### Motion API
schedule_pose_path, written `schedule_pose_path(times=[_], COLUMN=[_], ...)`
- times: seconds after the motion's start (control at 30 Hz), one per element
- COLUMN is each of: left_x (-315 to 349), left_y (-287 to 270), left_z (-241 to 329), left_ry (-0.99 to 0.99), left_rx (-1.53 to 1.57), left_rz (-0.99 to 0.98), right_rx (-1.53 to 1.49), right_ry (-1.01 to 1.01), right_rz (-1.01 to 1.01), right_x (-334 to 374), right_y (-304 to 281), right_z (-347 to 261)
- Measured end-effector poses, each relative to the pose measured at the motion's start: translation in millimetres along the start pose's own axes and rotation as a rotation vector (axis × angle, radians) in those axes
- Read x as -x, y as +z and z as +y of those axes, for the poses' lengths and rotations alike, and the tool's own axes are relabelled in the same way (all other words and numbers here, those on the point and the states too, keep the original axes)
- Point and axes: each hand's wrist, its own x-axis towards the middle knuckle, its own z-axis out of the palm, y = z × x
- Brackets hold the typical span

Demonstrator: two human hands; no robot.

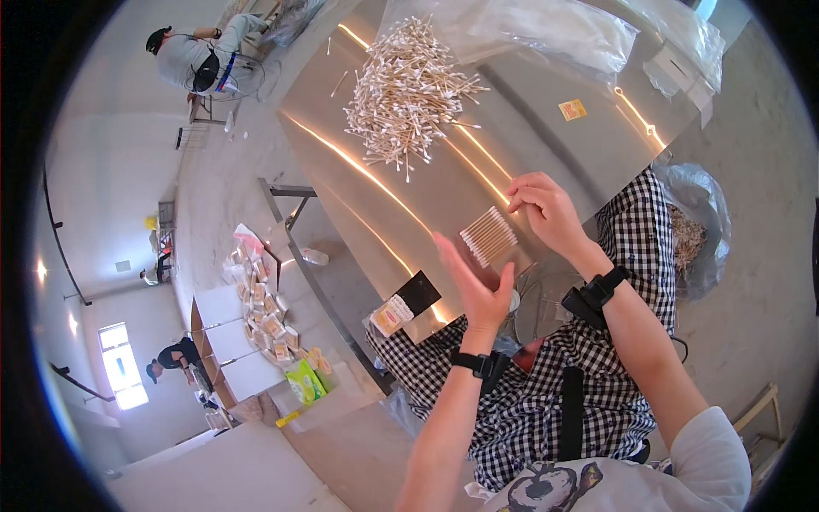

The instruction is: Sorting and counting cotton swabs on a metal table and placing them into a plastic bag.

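A neat flat row of cotton swabs [489, 237] lies on the shiny metal table [529, 141] between my hands. My left hand [479, 294] is at the row's near left side, thumb and fingers spread, with nothing held. Just beyond the row's right end is my right hand [548, 213], its fingers loosely bent and slightly apart; I see nothing in them. Farther up the table rises a large loose heap of cotton swabs [409, 90]. By the table's near left edge, a small white and orange packet [392, 316] sits against a black block [418, 293].
Clear plastic bags [554, 38] lie along the far edge, near a yellow card [572, 109]. A plastic bag of swabs [687, 239] hangs at right. On the left, many packets [271, 320] and a green pack [305, 381] cover another surface. Other people are in the background.
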Motion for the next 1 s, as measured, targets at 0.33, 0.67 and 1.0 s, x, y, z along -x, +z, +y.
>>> schedule_pose_path(times=[0.33, 0.67, 1.0], left_x=[8, -15, -17], left_y=[-18, 4, 5], left_z=[2, 5, 6], left_ry=[0.052, 0.117, 0.121], left_rx=[-0.267, -0.503, -0.485], left_rz=[-0.116, -0.257, -0.233], right_rx=[0.105, 0.160, 0.244], right_ry=[-0.094, -0.171, -0.251], right_rz=[-0.058, -0.140, -0.191], right_x=[1, 4, 1], right_y=[-1, -1, -6], right_z=[5, 7, 1])
